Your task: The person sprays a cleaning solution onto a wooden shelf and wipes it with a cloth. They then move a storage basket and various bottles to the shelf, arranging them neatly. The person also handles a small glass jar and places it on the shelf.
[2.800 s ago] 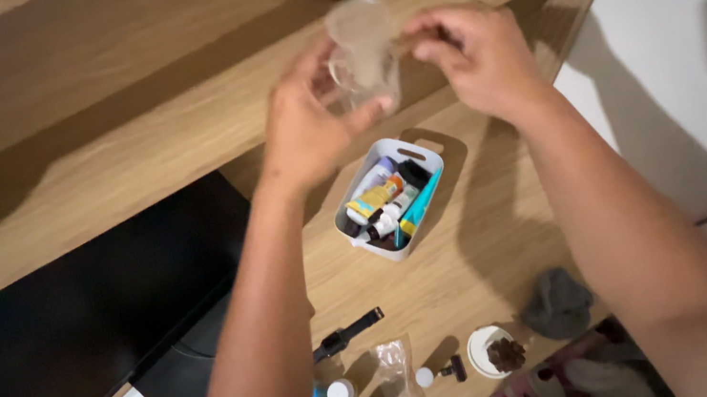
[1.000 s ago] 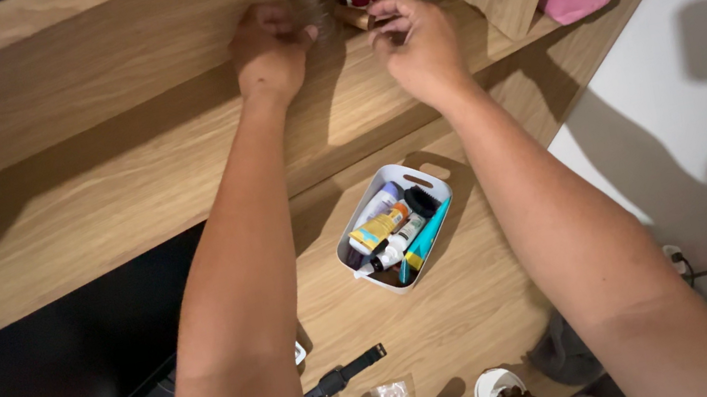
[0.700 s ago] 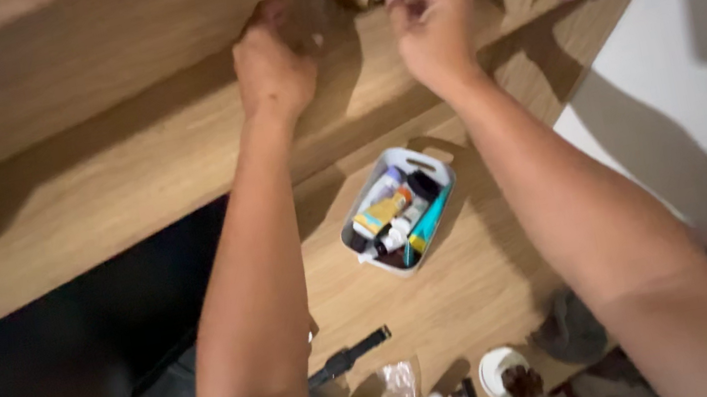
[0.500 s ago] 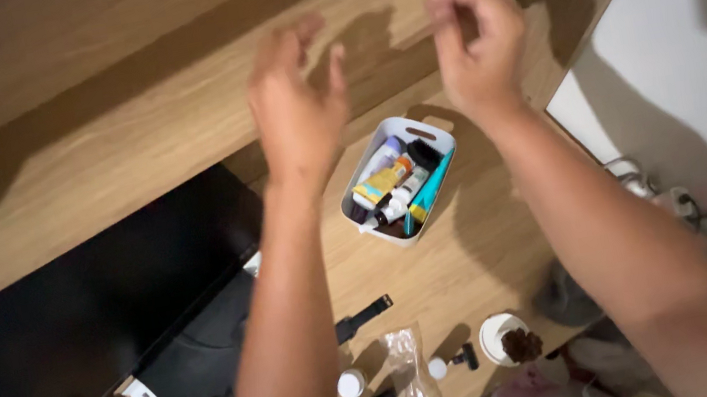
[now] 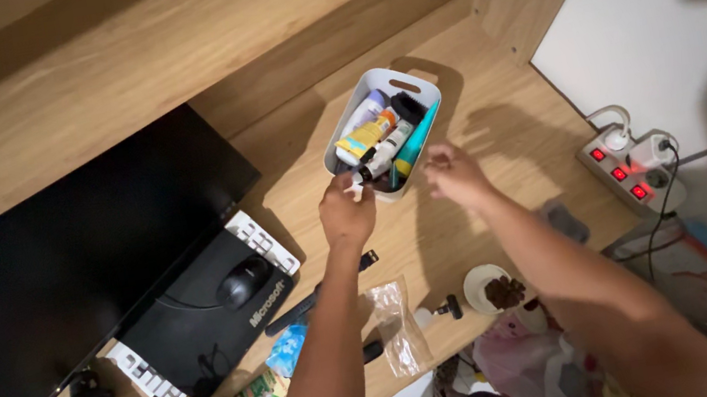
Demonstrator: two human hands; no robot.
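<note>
**Hands at the white caddy of small bottles**

Head view: plastic of a thin, moulded kind is what the white caddy [image 5: 384, 132] appears to be made of, so it is judged light, fairly stiff and not fragile. A cut-out handle is seen at its far end, toward the upper centre of the frame, and the best hold is judged to be there or along the rim. Its contents are packed loosely: a yellow tube, a small white bottle with a dark cap [image 5: 376, 161], a teal stick and a dark jar. These are judged light and smooth, likely slippery, and best pinched at the cap or neck.

The caddy lies on the wooden desk [image 5: 497, 134], just above the frame's centre. The left hand [image 5: 347, 210] is closed at the near rim, seemingly pinching the white bottle's tip, though the grip cannot be told for certain. The right hand [image 5: 456, 175] hovers just beside the caddy, fingers loosely curled and holding nothing.
</note>
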